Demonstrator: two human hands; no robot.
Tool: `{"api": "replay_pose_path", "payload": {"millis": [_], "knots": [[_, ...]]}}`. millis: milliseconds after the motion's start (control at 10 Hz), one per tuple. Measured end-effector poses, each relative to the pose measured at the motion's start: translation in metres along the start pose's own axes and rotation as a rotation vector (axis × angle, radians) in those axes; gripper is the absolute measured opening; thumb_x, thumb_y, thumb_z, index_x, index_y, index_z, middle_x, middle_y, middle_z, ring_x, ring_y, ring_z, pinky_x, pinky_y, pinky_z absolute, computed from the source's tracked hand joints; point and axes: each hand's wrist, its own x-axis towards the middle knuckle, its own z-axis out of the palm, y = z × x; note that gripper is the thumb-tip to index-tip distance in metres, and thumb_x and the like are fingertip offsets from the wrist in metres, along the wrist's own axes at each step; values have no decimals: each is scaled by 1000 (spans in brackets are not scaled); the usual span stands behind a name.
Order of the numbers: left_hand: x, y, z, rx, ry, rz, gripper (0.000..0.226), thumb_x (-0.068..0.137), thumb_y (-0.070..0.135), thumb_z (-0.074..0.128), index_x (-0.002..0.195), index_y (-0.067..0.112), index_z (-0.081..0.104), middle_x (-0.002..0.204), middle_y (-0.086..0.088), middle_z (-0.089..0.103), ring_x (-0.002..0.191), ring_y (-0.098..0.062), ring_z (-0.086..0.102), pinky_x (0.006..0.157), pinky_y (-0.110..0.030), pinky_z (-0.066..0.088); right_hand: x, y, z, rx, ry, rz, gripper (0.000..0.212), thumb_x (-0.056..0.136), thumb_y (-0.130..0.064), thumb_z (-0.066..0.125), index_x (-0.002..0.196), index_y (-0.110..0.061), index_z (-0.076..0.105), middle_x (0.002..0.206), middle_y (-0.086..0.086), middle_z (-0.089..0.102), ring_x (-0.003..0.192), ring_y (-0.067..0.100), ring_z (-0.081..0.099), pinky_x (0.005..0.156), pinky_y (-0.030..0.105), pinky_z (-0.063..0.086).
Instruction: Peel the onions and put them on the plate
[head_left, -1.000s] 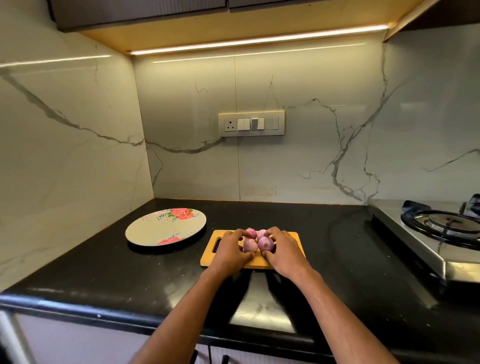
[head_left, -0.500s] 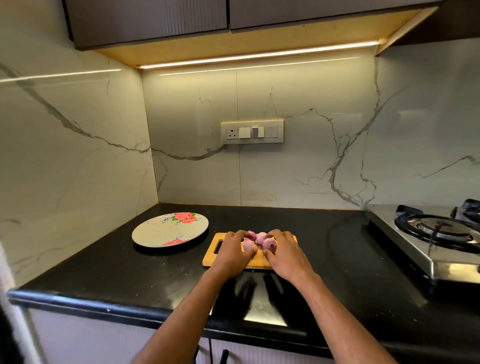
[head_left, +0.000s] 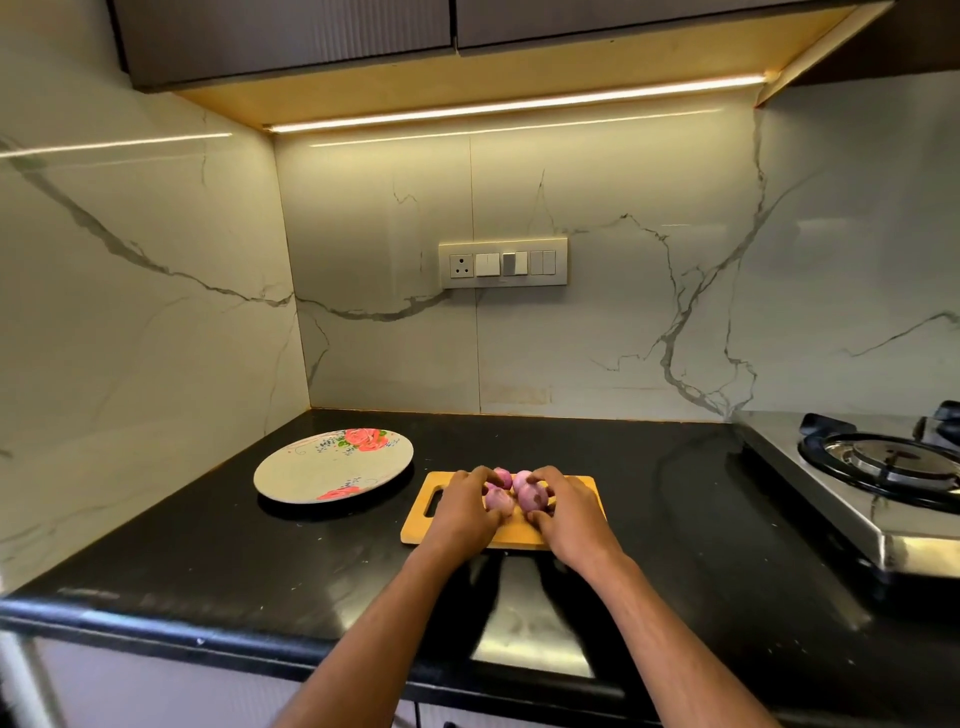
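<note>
Several small pink-purple onions lie bunched together on a wooden cutting board in the middle of the black counter. My left hand curls round the left side of the bunch, fingers over the onion nearest it. My right hand cups the right side, thumb and fingers around the front right onion. The round plate with red flower prints sits to the left of the board, with nothing on it.
A steel gas stove stands at the right edge of the counter. Marble walls close off the back and left. A switch panel is on the back wall. The black counter front edge runs below my forearms.
The view has tilted and pulled back a little. Both hands stay cupped round the onions on the board, with only slight finger shifts.
</note>
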Motion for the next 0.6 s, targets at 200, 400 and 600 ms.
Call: {"api": "replay_pose_path", "payload": {"millis": [200, 400, 600], "knots": [[4, -9, -2, 26, 51, 1, 31, 94, 18, 67, 124, 26, 60, 127, 0, 57, 104, -12, 59, 97, -27, 52, 6, 1, 8, 13, -3, -40, 38, 90, -16, 72, 121, -33, 55, 123, -1, 59, 105, 13, 60, 90, 24, 52], [4, -11, -2, 5, 1, 1, 45, 90, 25, 73, 131, 29, 55, 132, 1, 53, 109, -15, 61, 98, -31, 53, 7, 0, 7, 6, -30, -26, 44, 90, -21, 74, 125, -34, 52, 129, -1, 57, 108, 15, 61, 93, 29, 55], [5, -14, 2, -23, -16, -23, 49, 90, 25, 73, 134, 32, 52, 139, -2, 48, 116, -19, 59, 103, -36, 52, 4, 1, 4, 9, -17, 2, 49, 90, -26, 74, 131, -33, 49, 134, -1, 52, 111, 15, 59, 94, 28, 53]]}}
